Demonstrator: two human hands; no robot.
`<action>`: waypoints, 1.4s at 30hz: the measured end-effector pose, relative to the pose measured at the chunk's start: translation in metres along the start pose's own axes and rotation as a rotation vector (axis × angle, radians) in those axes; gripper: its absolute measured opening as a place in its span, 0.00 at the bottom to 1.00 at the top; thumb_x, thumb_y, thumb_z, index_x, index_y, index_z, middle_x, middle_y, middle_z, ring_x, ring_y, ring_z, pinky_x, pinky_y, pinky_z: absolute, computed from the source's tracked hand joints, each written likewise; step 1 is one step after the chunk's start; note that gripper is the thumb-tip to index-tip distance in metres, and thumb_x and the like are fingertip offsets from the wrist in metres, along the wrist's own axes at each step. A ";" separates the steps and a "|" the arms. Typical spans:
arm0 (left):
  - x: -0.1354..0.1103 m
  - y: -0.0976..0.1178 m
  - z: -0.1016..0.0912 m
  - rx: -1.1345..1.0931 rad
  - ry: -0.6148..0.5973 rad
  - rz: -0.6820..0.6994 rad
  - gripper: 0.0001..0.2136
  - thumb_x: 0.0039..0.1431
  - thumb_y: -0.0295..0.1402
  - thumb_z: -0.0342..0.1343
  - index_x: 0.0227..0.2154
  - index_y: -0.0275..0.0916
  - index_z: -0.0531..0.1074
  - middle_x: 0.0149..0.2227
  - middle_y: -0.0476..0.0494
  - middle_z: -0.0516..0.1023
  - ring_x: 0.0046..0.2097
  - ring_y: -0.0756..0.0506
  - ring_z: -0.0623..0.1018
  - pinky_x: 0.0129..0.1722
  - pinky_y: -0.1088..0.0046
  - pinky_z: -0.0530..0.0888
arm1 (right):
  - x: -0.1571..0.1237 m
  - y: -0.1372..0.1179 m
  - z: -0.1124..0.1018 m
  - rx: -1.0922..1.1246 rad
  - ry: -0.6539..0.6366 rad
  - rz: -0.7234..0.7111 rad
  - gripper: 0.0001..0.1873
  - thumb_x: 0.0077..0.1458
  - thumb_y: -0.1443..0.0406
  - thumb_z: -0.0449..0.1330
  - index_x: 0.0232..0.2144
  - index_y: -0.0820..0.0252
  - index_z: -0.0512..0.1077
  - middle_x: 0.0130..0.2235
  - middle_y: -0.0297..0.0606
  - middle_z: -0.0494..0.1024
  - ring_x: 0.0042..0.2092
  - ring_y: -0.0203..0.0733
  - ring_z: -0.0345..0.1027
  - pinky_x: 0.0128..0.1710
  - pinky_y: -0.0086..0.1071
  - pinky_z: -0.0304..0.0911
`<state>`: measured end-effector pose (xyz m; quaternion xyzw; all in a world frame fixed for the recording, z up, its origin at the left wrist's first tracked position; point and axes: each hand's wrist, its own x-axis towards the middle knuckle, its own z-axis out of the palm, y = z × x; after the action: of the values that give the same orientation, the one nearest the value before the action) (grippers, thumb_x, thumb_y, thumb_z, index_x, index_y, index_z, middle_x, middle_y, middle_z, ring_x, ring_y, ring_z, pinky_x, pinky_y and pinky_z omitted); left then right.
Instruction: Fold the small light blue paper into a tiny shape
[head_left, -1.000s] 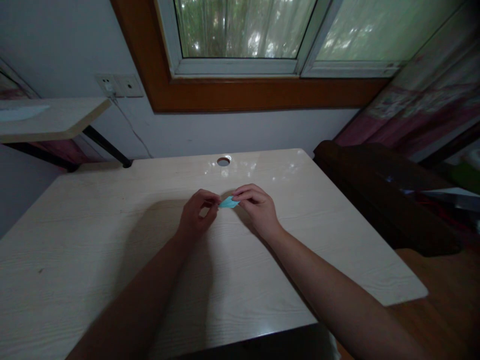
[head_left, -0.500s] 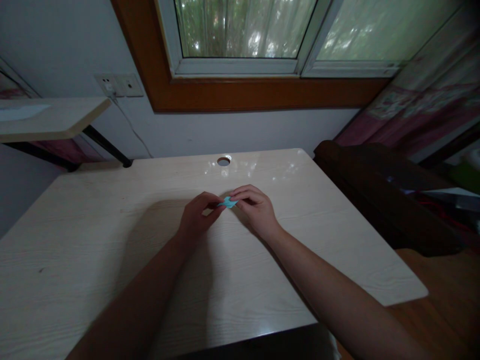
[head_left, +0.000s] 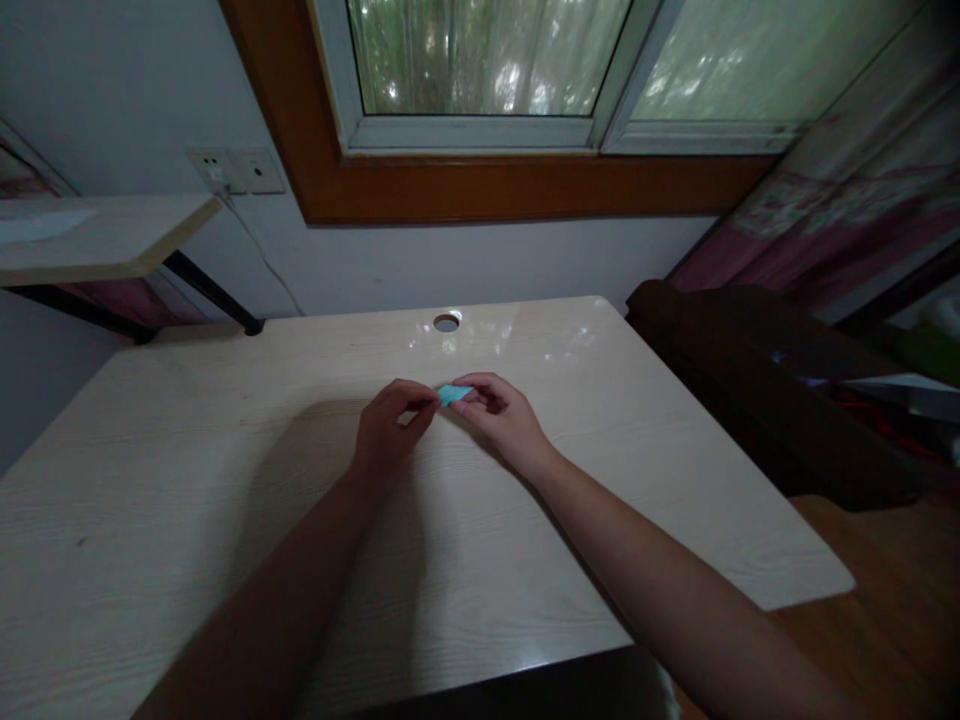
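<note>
Where the pale wood-grain bench (head_left: 637,480) stretches out in front, the left hand (head_left: 382,425) has its grip pinching the nine o'clock end of a small, flat turquoise piece (head_left: 452,394). Toward three o'clock, the right hand (head_left: 514,425) pinches the other end in its own grip, so the piece sits between both sets of fingertips. Beyond it at twelve o'clock, a round, dark-rimmed hole (head_left: 447,323) pierces the bench. Farther off, a white wall socket (head_left: 259,172) sits between ten and eleven, and a white-framed glass window (head_left: 487,60) at twelve.
</note>
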<state>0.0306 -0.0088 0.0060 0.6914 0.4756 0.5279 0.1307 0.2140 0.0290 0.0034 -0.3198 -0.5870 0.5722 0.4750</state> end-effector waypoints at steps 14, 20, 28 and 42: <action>-0.003 -0.002 0.006 -0.189 -0.096 -0.195 0.09 0.59 0.37 0.61 0.39 0.39 0.74 0.36 0.45 0.79 0.36 0.48 0.80 0.39 0.72 0.79 | 0.003 -0.001 0.000 0.044 0.041 0.013 0.14 0.47 0.62 0.69 0.38 0.55 0.74 0.30 0.31 0.75 0.32 0.35 0.68 0.36 0.31 0.66; -0.005 -0.005 0.007 -0.313 -0.109 -0.287 0.10 0.59 0.39 0.60 0.41 0.40 0.74 0.35 0.45 0.80 0.34 0.48 0.81 0.37 0.71 0.79 | 0.005 0.001 0.000 0.076 0.039 0.013 0.18 0.46 0.60 0.70 0.41 0.54 0.73 0.30 0.31 0.75 0.33 0.36 0.71 0.37 0.33 0.68; -0.005 -0.008 0.009 -0.422 -0.191 -0.325 0.14 0.56 0.37 0.63 0.44 0.40 0.71 0.32 0.49 0.78 0.32 0.49 0.81 0.36 0.72 0.78 | 0.004 0.006 -0.001 0.043 0.042 -0.022 0.17 0.48 0.62 0.69 0.41 0.56 0.73 0.30 0.31 0.75 0.31 0.34 0.69 0.34 0.30 0.66; 0.001 -0.007 0.008 -0.641 -0.148 -0.403 0.19 0.54 0.33 0.65 0.46 0.41 0.66 0.29 0.54 0.74 0.29 0.52 0.78 0.32 0.75 0.75 | 0.002 -0.004 0.000 0.098 0.014 0.002 0.12 0.54 0.60 0.64 0.42 0.54 0.75 0.31 0.32 0.76 0.33 0.37 0.72 0.39 0.34 0.69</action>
<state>0.0336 -0.0017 -0.0016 0.5442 0.4021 0.5623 0.4755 0.2142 0.0302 0.0073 -0.3006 -0.5547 0.5985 0.4937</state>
